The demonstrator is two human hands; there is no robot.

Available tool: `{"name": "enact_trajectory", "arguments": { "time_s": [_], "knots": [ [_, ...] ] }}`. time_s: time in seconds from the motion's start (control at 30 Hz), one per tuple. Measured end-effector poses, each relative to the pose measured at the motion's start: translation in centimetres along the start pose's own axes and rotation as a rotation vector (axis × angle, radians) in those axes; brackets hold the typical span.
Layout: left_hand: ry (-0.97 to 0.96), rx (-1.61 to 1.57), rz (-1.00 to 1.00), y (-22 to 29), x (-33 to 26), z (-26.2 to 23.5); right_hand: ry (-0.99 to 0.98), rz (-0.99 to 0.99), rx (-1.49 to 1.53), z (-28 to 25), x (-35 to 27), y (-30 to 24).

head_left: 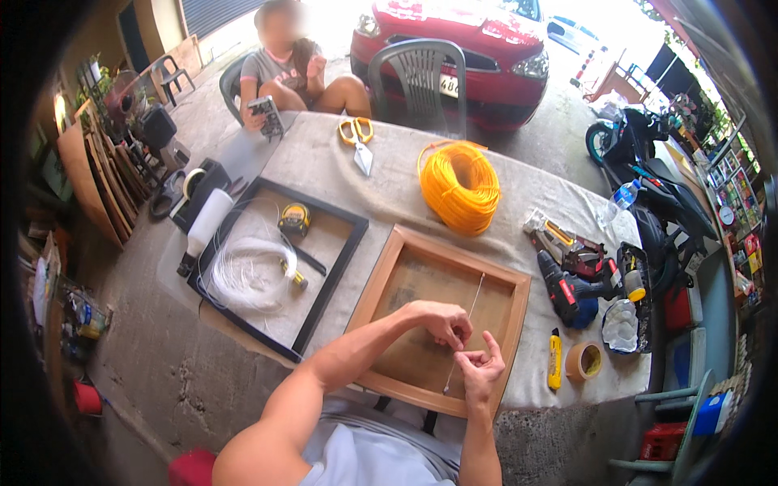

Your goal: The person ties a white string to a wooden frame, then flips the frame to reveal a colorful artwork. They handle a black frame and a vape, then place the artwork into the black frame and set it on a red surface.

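Here we work over a wooden frame that lies flat on the cloth-covered table, just in front of us. Our left hand and our right hand are close together above the lower right part of the frame. Both pinch a thin white string: the fingers of each hand are closed on it, and it seems we tie or fix it near the lower rail.

The string runs from our hands up to the upper rail of the frame, so one line across the frame seems already set. We judge that the work is at an early stage, because we see only this single strand and the rest of the frame opening is bare. Whether the top end is already fastened, we cannot tell.

To the left lies a black frame with a loose bundle of white cord and a tape measure inside it. Behind are a coil of yellow rope and scissors. On the right are a red and black drill, a yellow cutter and a roll of tape.
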State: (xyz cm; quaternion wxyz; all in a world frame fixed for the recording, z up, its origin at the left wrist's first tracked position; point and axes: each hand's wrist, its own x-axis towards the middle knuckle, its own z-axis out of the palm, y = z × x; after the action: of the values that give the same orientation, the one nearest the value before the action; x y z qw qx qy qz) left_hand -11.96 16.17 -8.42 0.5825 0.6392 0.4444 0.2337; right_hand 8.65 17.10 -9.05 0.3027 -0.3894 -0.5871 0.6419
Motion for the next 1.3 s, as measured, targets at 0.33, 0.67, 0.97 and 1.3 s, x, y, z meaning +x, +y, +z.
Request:
{"name": "enact_trajectory", "arguments": {
  "time_s": [0.33, 0.67, 0.97, 1.3],
  "knots": [
    [-0.008, -0.040, 0.012, 0.2, -0.2, -0.1, -0.056, 0.144, 0.133, -0.5, 0.2, -1.2],
    [0.012, -0.033, 0.035, 0.4, -0.3, 0.0, -0.103, 0.194, 0.042, -0.6, 0.1, -1.1],
    [0.002, 0.027, 0.016, 0.6, -0.2, -0.2, -0.080, 0.187, -0.012, 0.3, -0.2, -2.1],
    [0.033, 0.019, 0.029, 0.3, -0.2, 0.0, -0.044, 0.035, -0.225, 0.8, 0.4, -0.9]
  ]
}}
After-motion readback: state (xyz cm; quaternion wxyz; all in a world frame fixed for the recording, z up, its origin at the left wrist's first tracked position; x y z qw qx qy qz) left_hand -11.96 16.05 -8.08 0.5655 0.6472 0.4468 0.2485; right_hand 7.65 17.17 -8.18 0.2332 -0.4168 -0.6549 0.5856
